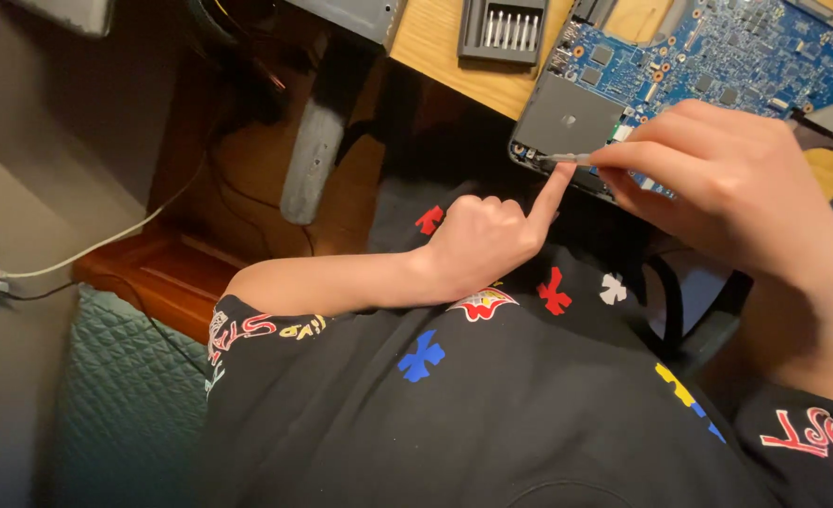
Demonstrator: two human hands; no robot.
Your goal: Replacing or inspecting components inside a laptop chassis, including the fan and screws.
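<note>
Warm, dim indoor light falls from above onto my desk; the circuit board is brightest, with slight glare. Deep shadow fills the space beneath the desk. My right hand shows mild motion blur. Frame edges are soft and grainy.

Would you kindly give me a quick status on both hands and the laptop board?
Right hand pinching slim screwdriver, tip at opened laptop corner. Left hand index finger steadying the tip. Bit case lies apart on desk.
</note>
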